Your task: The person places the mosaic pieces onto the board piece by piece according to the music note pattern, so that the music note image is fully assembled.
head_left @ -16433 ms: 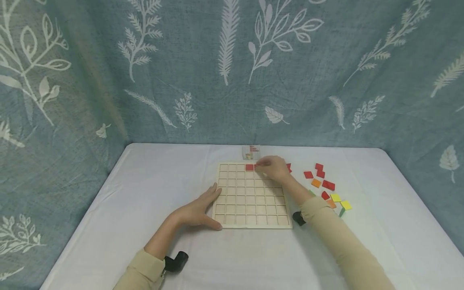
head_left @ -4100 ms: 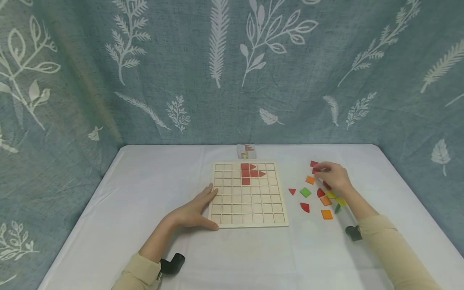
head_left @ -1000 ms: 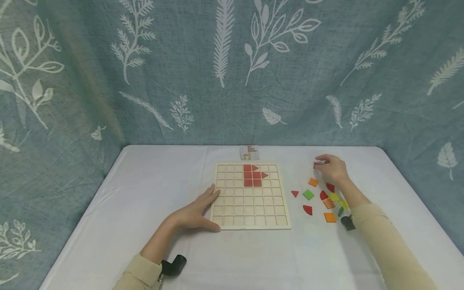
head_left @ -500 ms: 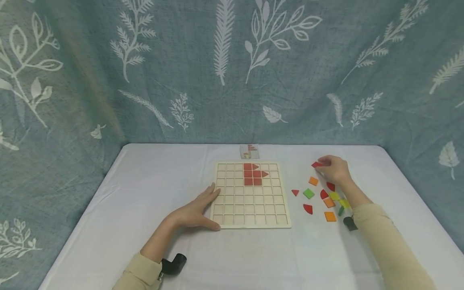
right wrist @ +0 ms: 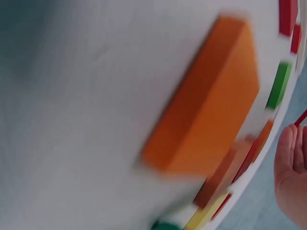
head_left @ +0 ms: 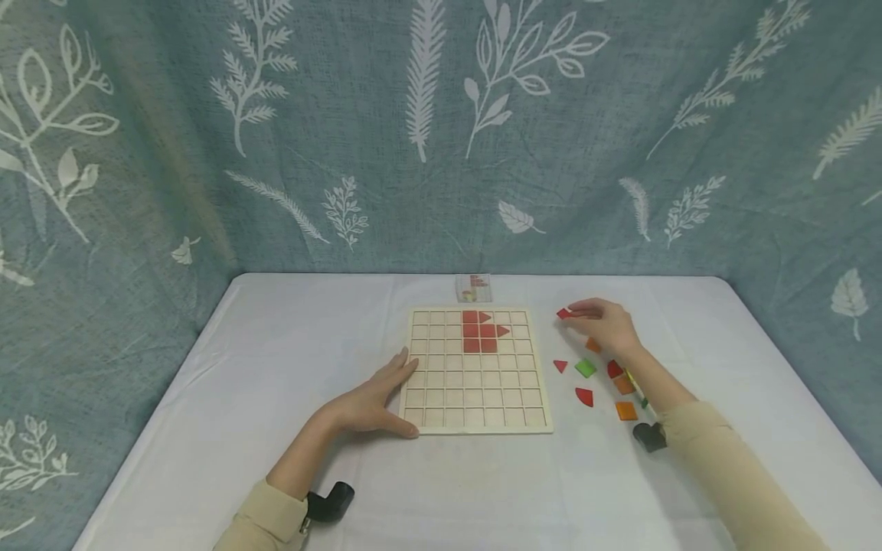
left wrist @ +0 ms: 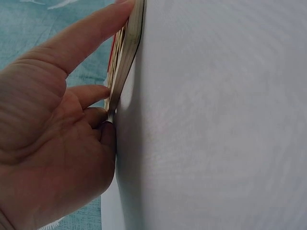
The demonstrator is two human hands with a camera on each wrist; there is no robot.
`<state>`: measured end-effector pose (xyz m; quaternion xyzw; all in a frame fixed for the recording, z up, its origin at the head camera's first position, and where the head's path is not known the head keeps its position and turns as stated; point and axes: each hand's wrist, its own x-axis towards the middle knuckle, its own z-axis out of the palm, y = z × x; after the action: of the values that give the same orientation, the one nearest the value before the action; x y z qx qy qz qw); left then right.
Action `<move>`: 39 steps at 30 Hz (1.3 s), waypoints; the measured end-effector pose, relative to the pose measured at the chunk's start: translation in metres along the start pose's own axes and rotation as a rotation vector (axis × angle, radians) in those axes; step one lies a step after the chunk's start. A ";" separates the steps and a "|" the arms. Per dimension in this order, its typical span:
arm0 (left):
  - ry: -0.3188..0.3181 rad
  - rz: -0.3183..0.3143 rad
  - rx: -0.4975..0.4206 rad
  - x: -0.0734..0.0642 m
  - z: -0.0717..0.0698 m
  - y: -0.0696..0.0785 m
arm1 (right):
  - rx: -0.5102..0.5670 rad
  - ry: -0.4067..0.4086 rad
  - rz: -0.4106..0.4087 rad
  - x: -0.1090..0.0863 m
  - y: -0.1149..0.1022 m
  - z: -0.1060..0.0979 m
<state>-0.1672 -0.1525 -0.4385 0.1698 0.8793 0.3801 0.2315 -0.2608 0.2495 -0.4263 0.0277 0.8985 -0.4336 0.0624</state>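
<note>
A wooden grid board (head_left: 453, 398) lies on the white table, with several red square tiles (head_left: 488, 330) and two red triangle tiles (head_left: 503, 331) in its upper middle cells. My left hand (head_left: 368, 398) rests along the board's left side, fingers and thumb extended. The left wrist view shows its straight thumb (left wrist: 91, 36) touching the board's edge (left wrist: 127, 52). Right of the board's far corner, my right hand (head_left: 606, 321) pinches a red square tile (head_left: 563, 313) between thumb and fingers. Only a red sliver of the tile (right wrist: 301, 117) shows in the right wrist view.
Loose tiles lie right of the board: a red triangle (head_left: 560, 366), a green square (head_left: 586, 368), red quarter-rounds (head_left: 584, 397) and orange squares (head_left: 626, 411). Yellow tiles are partly behind my right forearm. A small picture card (head_left: 473, 288) stands behind the board.
Since the oldest frame, more red tiles have come onto the board. In the last second my right hand has picked up a red square and moved left with it. My left hand stays put.
</note>
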 end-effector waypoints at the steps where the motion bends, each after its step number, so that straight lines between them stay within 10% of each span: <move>1: 0.001 -0.001 -0.001 0.000 0.000 0.000 | 0.005 -0.009 -0.006 -0.001 -0.002 0.003; 8: -0.001 -0.005 -0.002 -0.001 0.000 0.001 | -0.010 -0.100 -0.026 -0.007 -0.017 0.029; 26: -0.007 0.004 -0.002 -0.002 -0.001 0.002 | -0.168 -0.237 -0.487 -0.013 -0.040 0.064; 39: -0.005 0.011 -0.005 -0.004 -0.004 0.003 | -0.123 -0.224 -0.380 -0.018 -0.043 0.063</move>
<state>-0.1657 -0.1543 -0.4328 0.1750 0.8768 0.3831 0.2322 -0.2416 0.1736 -0.4294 -0.1944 0.8997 -0.3825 0.0805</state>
